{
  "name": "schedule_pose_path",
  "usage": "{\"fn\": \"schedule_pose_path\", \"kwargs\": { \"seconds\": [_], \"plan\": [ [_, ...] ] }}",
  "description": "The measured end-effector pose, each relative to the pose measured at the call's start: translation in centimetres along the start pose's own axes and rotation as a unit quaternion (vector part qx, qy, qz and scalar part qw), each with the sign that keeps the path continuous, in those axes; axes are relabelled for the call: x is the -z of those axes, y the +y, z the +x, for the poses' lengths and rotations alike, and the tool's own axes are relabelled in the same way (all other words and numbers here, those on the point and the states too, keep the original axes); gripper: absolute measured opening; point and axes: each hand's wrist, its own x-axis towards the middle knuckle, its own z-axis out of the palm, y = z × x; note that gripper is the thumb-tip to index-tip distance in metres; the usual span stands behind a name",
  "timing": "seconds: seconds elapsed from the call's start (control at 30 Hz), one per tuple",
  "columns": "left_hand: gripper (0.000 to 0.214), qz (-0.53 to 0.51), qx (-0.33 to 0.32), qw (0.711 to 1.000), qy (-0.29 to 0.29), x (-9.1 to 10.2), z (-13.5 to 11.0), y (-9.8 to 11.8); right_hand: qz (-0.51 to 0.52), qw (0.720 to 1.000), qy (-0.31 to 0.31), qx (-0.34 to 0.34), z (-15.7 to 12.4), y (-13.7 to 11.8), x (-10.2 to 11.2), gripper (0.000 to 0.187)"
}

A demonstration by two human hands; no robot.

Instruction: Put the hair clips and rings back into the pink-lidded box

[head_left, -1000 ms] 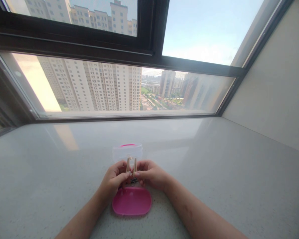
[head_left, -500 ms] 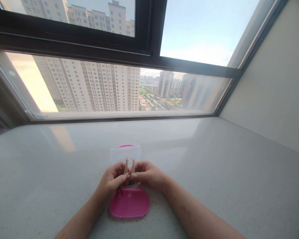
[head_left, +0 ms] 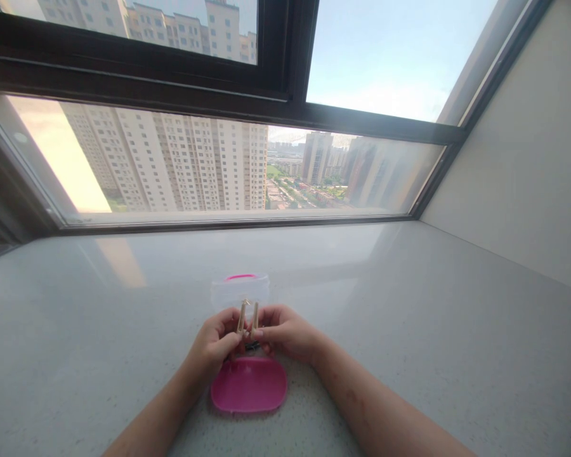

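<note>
My left hand pinches a slim, grooved tan piece upright between thumb and fingers. A second, similar tan piece stands close beside it in the pinch of my right hand. A tiny thin wire-like bit shows at their tops; I cannot tell how it joins them. Both hands are close together above a pink shallow tray or lid. Small dark items lie just beyond the tray, partly hidden by my fingers.
Behind my hands stands a clear plastic container with a pink strip at its top. The pale speckled counter runs up to a dark-framed window. A white wall borders the right side.
The view has shifted very slightly. Both hands keep their pinch on the tan pieces, and the thin bit at their tops appears a little different in shape.
</note>
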Motion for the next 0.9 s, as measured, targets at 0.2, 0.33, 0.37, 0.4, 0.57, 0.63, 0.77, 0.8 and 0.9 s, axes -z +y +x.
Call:
{"fn": "schedule_pose_path", "kwargs": {
  "seconds": [0.2, 0.33, 0.37, 0.4, 0.57, 0.63, 0.77, 0.8, 0.9],
  "plan": [
    [0.01, 0.007, -0.007, 1.0, -0.01, 0.06, 0.11, -0.07, -0.002, 1.0, 0.003, -0.003, -0.08, -0.22, -0.23, 0.033],
    [0.008, 0.009, -0.023, 0.999, -0.025, -0.14, 0.03, 0.32, -0.004, 1.0, -0.008, 0.007, -0.13, -0.26, -0.19, 0.031],
    [0.008, 0.011, -0.027, 0.999, -0.028, -0.18, 0.02, 0.39, -0.005, 1.0, -0.01, 0.009, -0.12, -0.24, -0.15, 0.031],
    [0.008, 0.013, -0.032, 0.999, -0.031, -0.19, 0.04, 0.43, -0.008, 1.0, -0.012, 0.009, -0.1, -0.21, -0.12, 0.031],
    [0.008, 0.015, -0.035, 0.999, -0.037, -0.01, 0.16, 0.21, -0.022, 1.0, -0.018, 0.012, -0.03, -0.05, 0.01, 0.03],
    [0.007, 0.02, -0.034, 0.999, -0.032, 0.05, 0.16, 0.11, -0.026, 0.999, -0.019, 0.013, -0.04, -0.04, 0.0, 0.029],
    [0.007, 0.021, -0.029, 0.999, -0.024, 0.07, 0.1, 0.08, -0.026, 0.999, -0.019, 0.015, -0.04, -0.11, -0.07, 0.029],
    [0.007, 0.021, -0.027, 0.999, -0.021, 0.08, 0.08, 0.07, -0.024, 0.999, -0.02, 0.015, -0.03, -0.13, -0.09, 0.029],
    [0.007, 0.023, -0.024, 0.999, -0.015, 0.14, 0.03, 0.01, -0.021, 0.999, -0.023, 0.016, -0.02, -0.17, -0.09, 0.029]
  ]
}}
